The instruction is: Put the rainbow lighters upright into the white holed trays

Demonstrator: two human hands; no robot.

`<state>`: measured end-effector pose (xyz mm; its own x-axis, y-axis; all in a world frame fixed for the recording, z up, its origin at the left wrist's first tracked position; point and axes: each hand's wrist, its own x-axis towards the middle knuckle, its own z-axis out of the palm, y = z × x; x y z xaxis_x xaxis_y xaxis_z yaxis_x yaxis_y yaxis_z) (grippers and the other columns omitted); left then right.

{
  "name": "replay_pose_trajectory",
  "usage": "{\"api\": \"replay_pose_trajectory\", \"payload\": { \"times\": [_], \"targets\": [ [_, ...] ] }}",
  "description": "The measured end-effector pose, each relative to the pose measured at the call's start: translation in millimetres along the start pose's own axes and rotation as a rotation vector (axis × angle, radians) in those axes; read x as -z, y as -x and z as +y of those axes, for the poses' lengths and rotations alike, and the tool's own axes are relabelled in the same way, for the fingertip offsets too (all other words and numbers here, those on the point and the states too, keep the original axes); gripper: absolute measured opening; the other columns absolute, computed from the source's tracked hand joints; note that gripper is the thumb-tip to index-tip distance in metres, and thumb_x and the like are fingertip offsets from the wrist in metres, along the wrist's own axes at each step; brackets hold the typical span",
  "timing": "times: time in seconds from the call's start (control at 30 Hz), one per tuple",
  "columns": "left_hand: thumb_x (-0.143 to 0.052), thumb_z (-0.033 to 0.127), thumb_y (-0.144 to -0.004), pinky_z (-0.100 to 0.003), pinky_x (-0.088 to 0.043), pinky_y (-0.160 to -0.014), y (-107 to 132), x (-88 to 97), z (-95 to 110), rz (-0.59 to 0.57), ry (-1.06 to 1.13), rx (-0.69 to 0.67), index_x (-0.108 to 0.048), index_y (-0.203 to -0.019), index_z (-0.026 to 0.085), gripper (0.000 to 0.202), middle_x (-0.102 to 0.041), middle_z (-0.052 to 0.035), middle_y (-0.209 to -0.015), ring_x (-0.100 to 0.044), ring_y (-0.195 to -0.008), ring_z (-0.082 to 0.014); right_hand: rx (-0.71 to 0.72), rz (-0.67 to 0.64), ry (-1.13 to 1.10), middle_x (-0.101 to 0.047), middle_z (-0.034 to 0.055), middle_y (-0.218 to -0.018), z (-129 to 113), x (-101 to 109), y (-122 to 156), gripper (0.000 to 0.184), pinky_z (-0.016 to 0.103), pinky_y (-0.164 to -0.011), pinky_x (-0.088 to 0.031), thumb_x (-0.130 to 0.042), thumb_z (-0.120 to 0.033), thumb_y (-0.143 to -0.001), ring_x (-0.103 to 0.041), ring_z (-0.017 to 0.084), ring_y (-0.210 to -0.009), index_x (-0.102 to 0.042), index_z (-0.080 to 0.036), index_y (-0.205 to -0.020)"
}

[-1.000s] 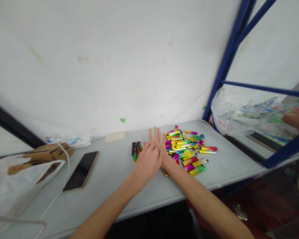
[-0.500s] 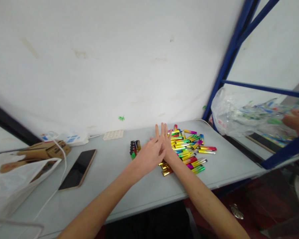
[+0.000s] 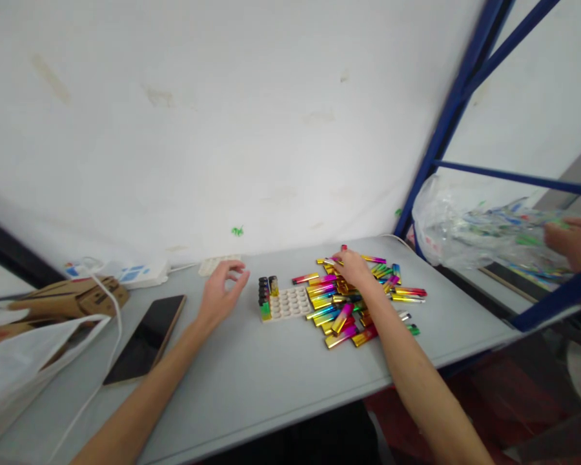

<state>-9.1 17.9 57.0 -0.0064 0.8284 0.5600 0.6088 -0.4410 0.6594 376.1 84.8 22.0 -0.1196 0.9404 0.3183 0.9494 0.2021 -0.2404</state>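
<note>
My left hand (image 3: 223, 289) hovers left of a white tray with round holes (image 3: 295, 302), its fingers curved and apart, holding nothing. Several small lighters with black tops (image 3: 264, 290) stand in a row along the tray's left edge, the nearest one green. A yellowish lighter (image 3: 274, 286) stands beside that row. To the right lies a loose pile of shiny, metallic, multicoloured lighter-sized pieces (image 3: 341, 316). My right hand (image 3: 353, 268) reaches over the back of this pile, fingers bent down and apart against the pieces; its fingertips are partly hidden.
A phone (image 3: 145, 339), a cardboard box (image 3: 90, 294) and a white plastic bag (image 3: 29, 371) lie at the left. Another pale tray (image 3: 217, 263) is by the wall. Blue rack posts (image 3: 445, 129) and a clear bag (image 3: 484, 229) stand right, near another person's hand (image 3: 571, 242).
My hands have parted: the left moved left off the pile, the right moved to the pile's back. The pile has shifted and spread, and the holed tray is uncovered.
</note>
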Motion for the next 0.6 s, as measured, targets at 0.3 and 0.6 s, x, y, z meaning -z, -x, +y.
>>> {"api": "replay_pose_trajectory", "payload": {
  "times": [0.3, 0.6],
  "targets": [
    [-0.074, 0.066, -0.101, -0.059, -0.057, -0.122, 29.6, -3.9, -28.4, -0.319, 0.107, -0.058, -0.057, -0.164, 0.024, 0.078, -0.075, -0.0176, -0.154, -0.073, -0.138, -0.0378, -0.001, 0.178, -0.710, -0.075, 0.0092, -0.113, -22.2, 3.0, 2.6, 0.024, 0.040, -0.087, -0.061, -0.067, -0.038, -0.102, -0.074, 0.025, -0.091, -0.060, -0.024, -0.120],
    [-0.097, 0.062, -0.078, -0.060, -0.060, -0.122, 37.6, -12.6, -30.8, -0.411, -0.045, -0.146, -0.064, -0.160, 0.031, 0.094, -0.080, -0.0121, -0.147, -0.077, -0.133, -0.0444, -0.229, -0.164, -1.396, -0.027, -0.0120, -0.060, -93.9, 11.2, 16.7, 0.069, 0.024, -0.047, -0.018, -0.058, -0.095, -0.089, -0.020, 0.009, -0.049, -0.049, -0.028, -0.079]
  ]
}}
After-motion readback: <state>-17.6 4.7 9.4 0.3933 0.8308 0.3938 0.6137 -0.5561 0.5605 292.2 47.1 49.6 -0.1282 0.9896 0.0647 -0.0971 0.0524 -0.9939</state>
